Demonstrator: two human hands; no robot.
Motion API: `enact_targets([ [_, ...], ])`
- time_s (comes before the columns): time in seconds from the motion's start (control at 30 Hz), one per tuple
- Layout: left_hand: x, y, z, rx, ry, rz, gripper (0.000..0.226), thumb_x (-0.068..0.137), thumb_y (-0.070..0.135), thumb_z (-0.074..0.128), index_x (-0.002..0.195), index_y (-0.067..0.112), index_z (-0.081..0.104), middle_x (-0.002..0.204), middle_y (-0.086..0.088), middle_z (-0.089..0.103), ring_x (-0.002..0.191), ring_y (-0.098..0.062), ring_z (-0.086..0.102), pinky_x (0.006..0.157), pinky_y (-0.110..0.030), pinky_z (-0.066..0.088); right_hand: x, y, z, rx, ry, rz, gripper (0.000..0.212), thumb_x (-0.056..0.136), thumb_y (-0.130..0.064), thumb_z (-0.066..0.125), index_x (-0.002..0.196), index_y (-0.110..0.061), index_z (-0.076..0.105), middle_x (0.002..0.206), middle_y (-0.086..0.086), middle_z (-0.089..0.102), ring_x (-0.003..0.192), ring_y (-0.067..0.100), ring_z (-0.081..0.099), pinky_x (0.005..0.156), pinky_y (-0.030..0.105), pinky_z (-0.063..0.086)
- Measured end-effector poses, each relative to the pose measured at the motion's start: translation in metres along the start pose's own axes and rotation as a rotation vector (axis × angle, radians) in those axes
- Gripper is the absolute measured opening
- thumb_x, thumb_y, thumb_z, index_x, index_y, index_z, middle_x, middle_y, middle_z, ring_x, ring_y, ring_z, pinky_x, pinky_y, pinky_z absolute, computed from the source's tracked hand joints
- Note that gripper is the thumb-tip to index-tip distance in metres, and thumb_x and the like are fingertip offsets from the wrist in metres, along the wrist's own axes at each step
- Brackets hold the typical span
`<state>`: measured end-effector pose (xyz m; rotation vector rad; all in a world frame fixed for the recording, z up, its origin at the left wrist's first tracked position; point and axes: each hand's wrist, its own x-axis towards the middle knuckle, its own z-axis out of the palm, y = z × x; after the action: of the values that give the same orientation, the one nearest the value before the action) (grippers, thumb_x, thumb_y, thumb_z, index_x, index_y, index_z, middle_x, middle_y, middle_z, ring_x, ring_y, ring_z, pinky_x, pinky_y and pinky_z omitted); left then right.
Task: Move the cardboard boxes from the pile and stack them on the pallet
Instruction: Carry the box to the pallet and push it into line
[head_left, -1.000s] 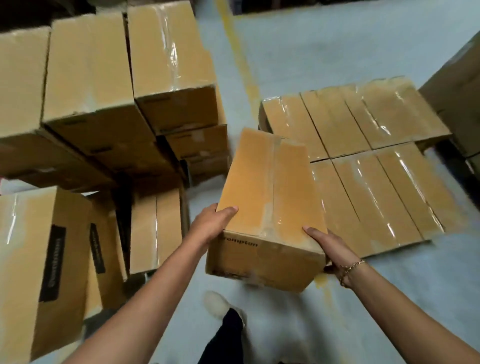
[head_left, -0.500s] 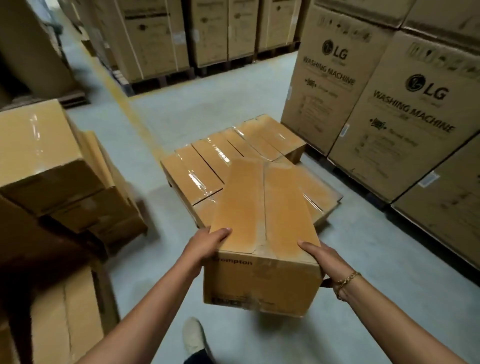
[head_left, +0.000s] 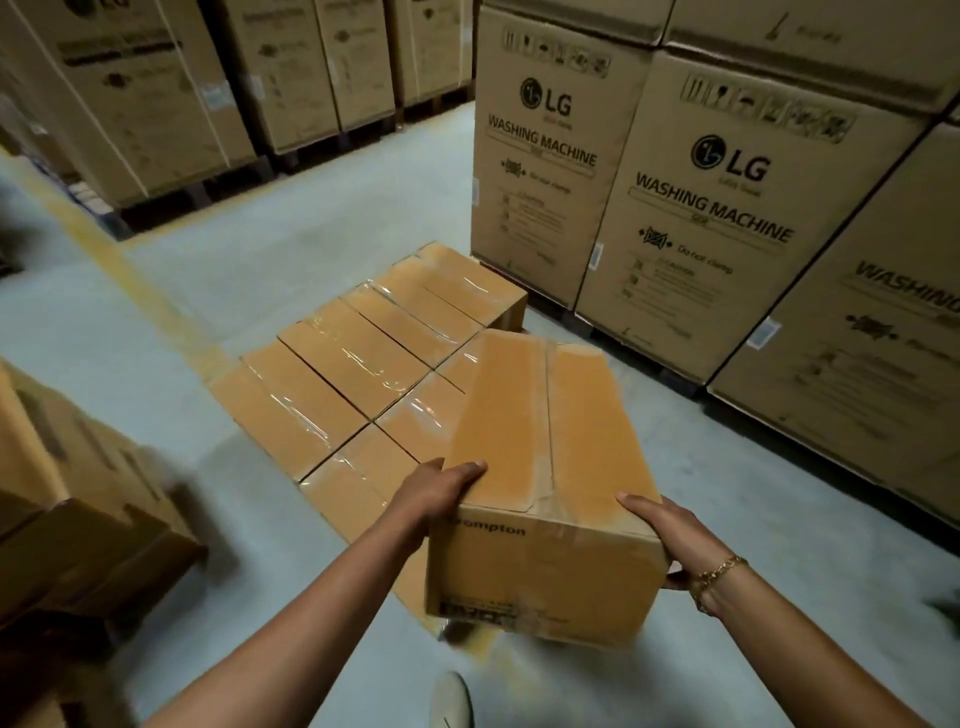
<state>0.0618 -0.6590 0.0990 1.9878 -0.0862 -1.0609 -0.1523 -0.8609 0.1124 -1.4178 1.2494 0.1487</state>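
Carried closer, the cardboard box (head_left: 540, 457) is hovering over the near-right corner of the stacked boxes (head_left: 337, 374); left hand (head_left: 441, 491) and right hand (head_left: 667, 530) are gripping its sides, thumbs on top.

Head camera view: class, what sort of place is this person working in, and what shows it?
Probably a warehouse. Tall washing machine cartons stand stacked in rows, a yellow line marks the concrete floor, and taped boxes lie in a low layer.

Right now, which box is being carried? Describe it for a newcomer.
Find the tall LG washing machine cartons on the right; a flat layer of taped boxes lies before them. Over its near corner is the carried box, held by the left hand and right hand. Only it is raised and tilted.
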Motion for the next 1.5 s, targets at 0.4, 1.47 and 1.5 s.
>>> enact_targets([
  [0.4, 0.121, 0.120, 0.108, 0.125, -0.118, -0.009, 0.085, 0.078, 0.071, 0.065, 0.137, 0.012, 0.051, 0.121, -0.006, 0.066, 0.104, -0.027, 0.066, 0.095, -0.048, 0.054, 0.132, -0.032, -0.120, 0.075, 0.091, 0.142, 0.067, 0.076, -0.071, 0.064, 0.132, -0.035, 0.055, 0.116, 0.005, 0.067, 0.092, 0.026, 0.068, 0.070, 0.037, 0.057],
  [1.47, 0.494, 0.290, 0.447, -0.456, 0.202, -0.277, 0.052, 0.086, 0.063, 0.066, 0.129, 0.035, 0.058, 0.118, 0.011, 0.070, 0.105, -0.014, 0.067, 0.100, -0.038, 0.052, 0.687, -0.245, -0.398, -0.384, -0.248, 0.338, 0.067, 0.076, -0.051, 0.074, 0.131, -0.018, 0.055, 0.123, 0.017, 0.062, 0.113, 0.041, 0.057, 0.091, 0.054, 0.052],
  [1.5, 0.500, 0.287, 0.461, -0.470, 0.222, -0.289, 0.054, 0.086, 0.062, 0.066, 0.132, 0.034, 0.058, 0.118, 0.011, 0.070, 0.105, -0.012, 0.067, 0.099, -0.036, 0.051, 0.698, -0.245, -0.402, -0.398, -0.259, 0.304, 0.061, 0.080, -0.047, 0.073, 0.131, -0.018, 0.055, 0.121, 0.017, 0.063, 0.110, 0.040, 0.057, 0.084, 0.049, 0.053],
])
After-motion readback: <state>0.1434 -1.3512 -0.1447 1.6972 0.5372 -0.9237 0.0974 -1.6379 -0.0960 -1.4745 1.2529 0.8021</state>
